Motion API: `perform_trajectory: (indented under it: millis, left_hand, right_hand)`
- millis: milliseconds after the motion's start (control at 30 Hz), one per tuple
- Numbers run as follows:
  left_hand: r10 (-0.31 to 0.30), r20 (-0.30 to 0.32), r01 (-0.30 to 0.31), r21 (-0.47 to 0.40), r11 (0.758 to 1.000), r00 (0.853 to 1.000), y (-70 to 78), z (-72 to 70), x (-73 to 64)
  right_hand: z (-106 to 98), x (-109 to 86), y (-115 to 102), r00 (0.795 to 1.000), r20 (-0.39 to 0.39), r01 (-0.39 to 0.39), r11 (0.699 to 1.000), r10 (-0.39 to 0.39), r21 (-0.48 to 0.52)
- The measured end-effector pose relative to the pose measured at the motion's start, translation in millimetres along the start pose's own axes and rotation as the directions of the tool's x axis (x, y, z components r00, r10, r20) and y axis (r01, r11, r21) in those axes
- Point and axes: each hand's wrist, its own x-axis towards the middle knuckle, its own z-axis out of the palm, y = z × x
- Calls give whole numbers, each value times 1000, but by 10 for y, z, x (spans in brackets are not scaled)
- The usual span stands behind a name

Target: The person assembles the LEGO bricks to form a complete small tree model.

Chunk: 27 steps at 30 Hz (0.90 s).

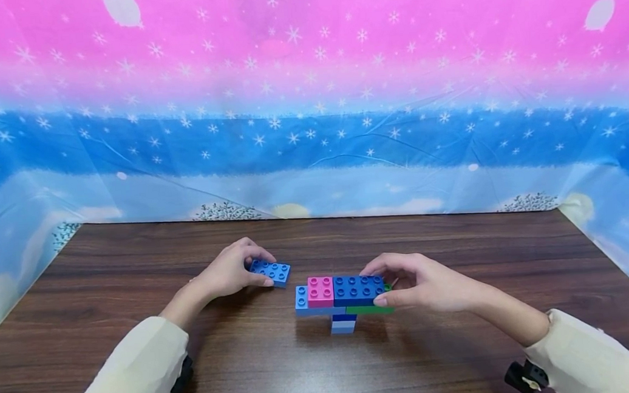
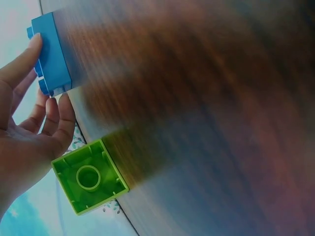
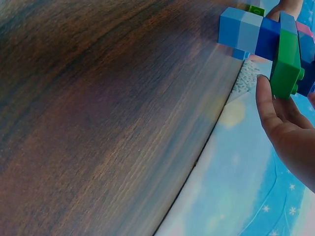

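My left hand (image 1: 237,267) pinches a blue toy building brick (image 1: 276,273) with two rows of studs, thumb on the near side. Beside that hand in the left wrist view is a lime green brick (image 2: 112,184), its hollow underside facing the camera; the head view hides it. My right hand (image 1: 427,285) grips the right end of a built-up brick piece, thumb at the dark blue brick (image 1: 354,290) on top. Next to that sits a pink brick (image 1: 320,291). Below them are a light blue brick (image 1: 301,296) and a green brick (image 3: 286,66), over a narrow blue stem (image 1: 343,325).
Both hands are over a dark wood-grain table (image 1: 239,372). A pink and blue snowflake-patterned cloth (image 1: 310,136) hangs along the table's back and sides. Black devices (image 1: 526,378) are strapped at the cream sleeves (image 1: 135,367).
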Motion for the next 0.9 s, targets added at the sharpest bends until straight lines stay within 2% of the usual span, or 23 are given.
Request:
perform_trajectory:
  millis: [433, 900]
  left_hand:
    - [15, 27, -16, 32, 999, 1000, 9, -8, 4]
    - [3, 41, -5, 46, 999, 999, 61, -40, 3]
  right_hand:
    - [-2, 0, 12, 1000, 0, 13, 1000, -13, 0]
    - [-6, -2, 15, 1000, -3, 2, 1000, -2, 5]
